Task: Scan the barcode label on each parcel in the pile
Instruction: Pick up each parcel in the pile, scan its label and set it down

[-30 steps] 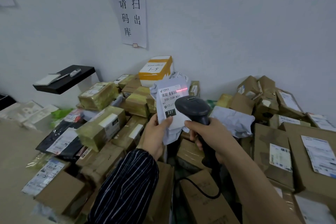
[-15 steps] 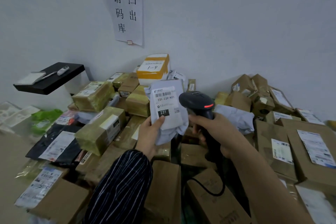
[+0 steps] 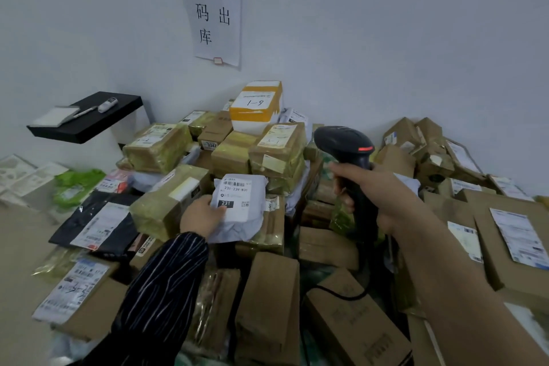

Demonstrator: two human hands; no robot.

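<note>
The grey mailer (image 3: 237, 211) has come down from where it was held up before the scanner a second ago, and now sits low on the pile, its white barcode label (image 3: 236, 196) face up and reading 231-239-K01 with a black 231 block beneath. The left-hand grip (image 3: 202, 217), out of a dark striped sleeve (image 3: 160, 291), still grasps the mailer at its lower left edge, thumb pressed on the corner of the label and the other fingers hidden under the bag. Whether the bag's weight rests on the taped brown parcel (image 3: 267, 235) below it or hangs from the hand, I cannot tell. The black handheld scanner (image 3: 344, 142) has swung away to the right and stands higher than the mailer and apart from it (a red stripe shows on the side of its head). The right-hand grip (image 3: 377, 196) is clenched round the scanner's handle, and a black cable (image 3: 335, 294) trails from below it across the cardboard boxes. Behind the mailer stand taped boxes stacked against the wall, topped by an orange-and-white box (image 3: 257, 104) marked 1-9. A black shelf (image 3: 86, 125) juts from the wall at left, and a paper sign (image 3: 215, 9) with Chinese characters hangs above the pile.
</note>
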